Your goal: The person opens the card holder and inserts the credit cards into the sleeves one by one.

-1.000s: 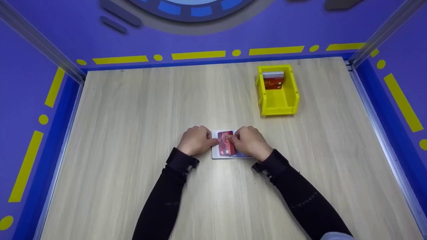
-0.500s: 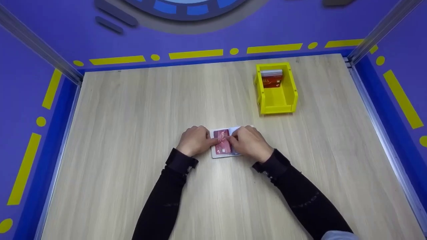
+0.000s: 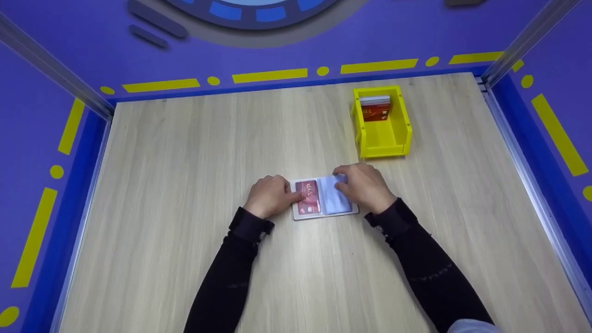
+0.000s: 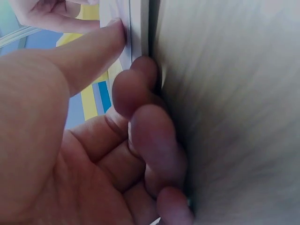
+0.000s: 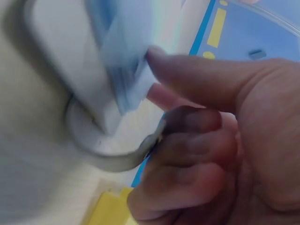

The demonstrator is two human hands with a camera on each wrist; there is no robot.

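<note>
A card holder lies spread on the table, its pale inner sides facing up. A red card marked VIP sits at its left half, seemingly behind a clear sleeve. Clear bluish sleeves cover the right half. My left hand grips the left edge, thumb on top over the card and fingertips at the edge beneath, as the left wrist view shows. At the right edge is my right hand; in the right wrist view its thumb touches the sleeves and its curled fingers meet the cover's bent edge.
Behind and to the right stands a yellow bin with a stack of red cards leaning at its back. Blue-purple walls border the wooden table at the back and sides.
My right hand has left the red card and moved right to the holder's outer edge, uncovering the clear sleeves. The card shifted slightly left; my left hand stays almost where it was.
</note>
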